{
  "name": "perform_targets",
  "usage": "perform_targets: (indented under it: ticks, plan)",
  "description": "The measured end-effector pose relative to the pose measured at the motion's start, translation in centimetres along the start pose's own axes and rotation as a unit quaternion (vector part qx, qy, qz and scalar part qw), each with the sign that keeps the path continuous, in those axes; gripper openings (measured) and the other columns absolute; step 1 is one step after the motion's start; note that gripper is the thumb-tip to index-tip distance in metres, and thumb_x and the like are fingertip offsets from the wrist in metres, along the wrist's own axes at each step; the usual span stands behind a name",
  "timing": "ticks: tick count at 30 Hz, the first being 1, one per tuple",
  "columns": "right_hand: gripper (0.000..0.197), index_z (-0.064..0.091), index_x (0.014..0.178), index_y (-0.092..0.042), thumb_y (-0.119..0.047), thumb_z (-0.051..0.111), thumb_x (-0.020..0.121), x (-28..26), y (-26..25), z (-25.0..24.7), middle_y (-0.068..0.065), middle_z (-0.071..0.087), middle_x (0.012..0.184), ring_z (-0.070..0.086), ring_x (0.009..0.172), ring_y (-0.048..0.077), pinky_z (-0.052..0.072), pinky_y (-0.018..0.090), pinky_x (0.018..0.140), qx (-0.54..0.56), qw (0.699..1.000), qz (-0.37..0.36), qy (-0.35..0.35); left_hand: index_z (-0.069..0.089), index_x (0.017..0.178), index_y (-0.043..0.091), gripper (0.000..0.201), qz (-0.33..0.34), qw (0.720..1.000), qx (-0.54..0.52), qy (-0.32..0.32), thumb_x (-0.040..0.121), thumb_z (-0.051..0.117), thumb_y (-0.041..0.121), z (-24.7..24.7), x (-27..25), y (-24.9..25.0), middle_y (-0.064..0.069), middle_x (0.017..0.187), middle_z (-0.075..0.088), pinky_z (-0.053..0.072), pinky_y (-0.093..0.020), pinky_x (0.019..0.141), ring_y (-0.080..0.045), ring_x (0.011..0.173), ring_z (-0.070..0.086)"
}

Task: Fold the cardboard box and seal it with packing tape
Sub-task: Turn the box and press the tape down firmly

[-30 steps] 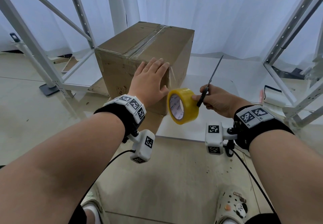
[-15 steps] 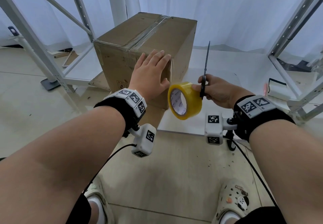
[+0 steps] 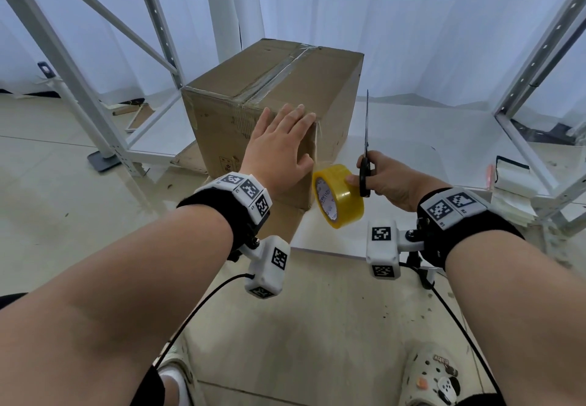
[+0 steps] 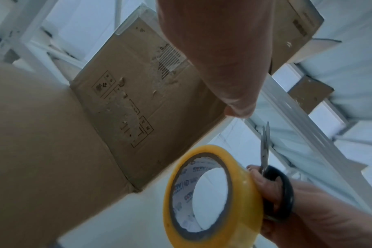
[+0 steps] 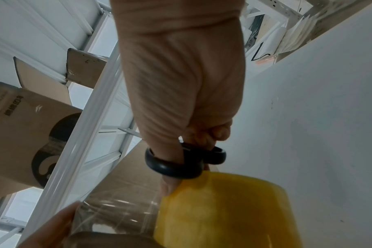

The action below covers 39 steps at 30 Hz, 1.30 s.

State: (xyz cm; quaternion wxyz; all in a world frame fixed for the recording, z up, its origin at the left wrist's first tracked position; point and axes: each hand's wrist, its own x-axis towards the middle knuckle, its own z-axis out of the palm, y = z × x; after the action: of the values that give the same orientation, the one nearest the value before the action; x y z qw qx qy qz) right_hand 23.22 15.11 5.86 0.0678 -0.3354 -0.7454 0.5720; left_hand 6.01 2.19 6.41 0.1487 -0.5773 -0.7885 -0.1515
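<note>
A closed cardboard box (image 3: 222, 120) stands on a low white platform, with clear tape along its top seam. My left hand (image 3: 279, 149) lies flat with straight fingers against the box's near side, by its right corner. A strip of clear tape (image 5: 117, 213) runs from that corner to the yellow tape roll (image 3: 341, 198). My right hand (image 3: 380, 177) holds black-handled scissors (image 3: 366, 152), blades closed and pointing up, with fingertips on the roll. In the left wrist view the tape roll (image 4: 212, 198) and scissors (image 4: 265, 159) sit below the box (image 4: 138, 100).
White metal shelving posts (image 3: 79, 88) frame the platform (image 3: 428, 139) on both sides. A stack of white papers (image 3: 510, 190) lies at the right. Flat cardboard (image 3: 190, 158) lies by the box's left base. My shoes (image 3: 434, 380) stand on the tiled floor below.
The scissors have swung from tilted right to nearly upright. The roll and right hand stay close to the box's corner. The left hand stays pressed on the box.
</note>
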Motion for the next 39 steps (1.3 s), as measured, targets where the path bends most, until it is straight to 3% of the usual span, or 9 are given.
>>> perform_targets:
  ticks: [2,4,6,9,16,21,26,34,39]
  plan:
    - [0.034,0.042,0.114,-0.014,-0.011,0.064,0.089,0.0,0.3,0.1,-0.001,0.051,0.085,0.048,0.073,0.011,0.038,0.018,0.057,0.012,1.0,-0.003,-0.002,0.029,0.144,0.019,0.061,-0.031,0.997,-0.06,0.045,0.089,0.051,0.036,0.0,-0.9,0.3,-0.001,0.151,0.028,0.007,-0.039,0.119,-0.018,0.141,0.021]
    - [0.035,0.043,0.116,-0.014,-0.015,0.065,0.089,0.0,0.7,0.2,0.002,0.053,0.086,0.048,0.072,0.014,0.033,0.024,0.062,0.019,1.0,0.001,-0.001,0.037,0.131,0.015,0.052,-0.117,0.97,-0.192,0.095,0.088,0.057,0.034,0.2,-2.3,1.1,-0.007,0.129,0.041,0.032,-0.038,0.108,-0.02,0.118,0.041]
    - [0.037,0.045,0.117,-0.014,-0.018,0.066,0.088,-0.1,1.1,0.2,0.003,0.053,0.086,0.048,0.07,0.015,0.031,0.026,0.062,0.009,1.0,0.009,0.006,0.034,0.128,0.018,0.05,-0.228,0.9,-0.371,0.008,0.089,0.06,0.037,0.5,-3.6,2.5,-0.008,0.113,0.049,0.048,-0.038,0.089,-0.022,0.097,0.054]
    - [0.038,0.046,0.12,-0.013,-0.018,0.066,0.089,-0.4,1.3,0.7,0.003,0.053,0.085,0.048,0.068,0.015,0.031,0.025,0.059,0.001,1.0,0.012,0.019,0.026,0.137,0.021,0.06,-0.31,0.772,-0.533,-0.152,0.09,0.058,0.042,1.8,-4.1,4.2,-0.016,0.11,0.059,0.057,-0.037,0.079,-0.029,0.089,0.067]
    - [0.035,0.057,0.121,-0.011,-0.017,0.067,0.088,-1.4,0.8,0.4,0.007,0.06,0.08,0.054,0.062,0.012,0.041,0.011,0.051,-0.049,0.996,-0.047,0.062,0.045,0.122,0.009,0.034,-0.421,0.607,-0.67,-0.076,0.092,0.059,0.015,3.3,-2.1,5.9,-0.014,0.098,0.059,0.056,-0.035,0.066,-0.025,0.077,0.063]
    - [0.041,0.061,0.122,-0.021,-0.033,0.07,0.085,-2.5,0.1,-4.6,-0.004,0.055,0.075,0.05,0.074,0.012,0.037,0.018,0.063,-0.225,0.972,-0.022,0.065,0.05,0.107,0.02,0.015,-0.446,0.593,-0.669,-0.043,0.093,0.057,0.017,4.5,-1.8,6.5,-0.011,0.1,0.059,0.054,-0.036,0.073,-0.023,0.079,0.06]
    - [0.06,0.047,0.13,-0.035,-0.058,0.066,0.078,-3.0,-2.3,-7.1,-0.004,0.053,0.113,0.048,0.109,0.018,0.034,0.034,0.102,-0.426,0.897,0.101,-0.058,0.054,0.086,0.029,0.008,-0.465,0.61,-0.641,-0.026,0.094,0.055,0.027,4.7,-1.3,6.9,-0.011,0.11,0.06,0.048,-0.049,0.095,-0.032,0.107,0.057]
    - [0.055,0.052,0.129,-0.039,-0.05,0.07,0.078,-2.3,-2.9,-8.1,-0.007,0.054,0.114,0.047,0.12,0.017,0.03,0.037,0.109,-0.401,0.911,0.08,-0.051,0.058,0.084,0.025,0.011,-0.467,0.606,-0.643,-0.016,0.094,0.054,0.023,4.9,-1.3,5.7,-0.007,0.092,0.059,0.048,-0.04,0.079,-0.025,0.088,0.054]
    - [0.056,0.054,0.129,-0.035,-0.044,0.074,0.078,-2.5,-1.3,-7.9,0.0,0.059,0.126,0.052,0.117,0.019,0.036,0.034,0.106,-0.365,0.928,0.07,-0.023,0.059,0.081,0.024,0.01,-0.469,0.615,-0.635,-0.003,0.092,0.058,0.025,5.0,-1.0,5.3,-0.007,0.089,0.06,0.05,-0.048,0.09,-0.028,0.092,0.058]
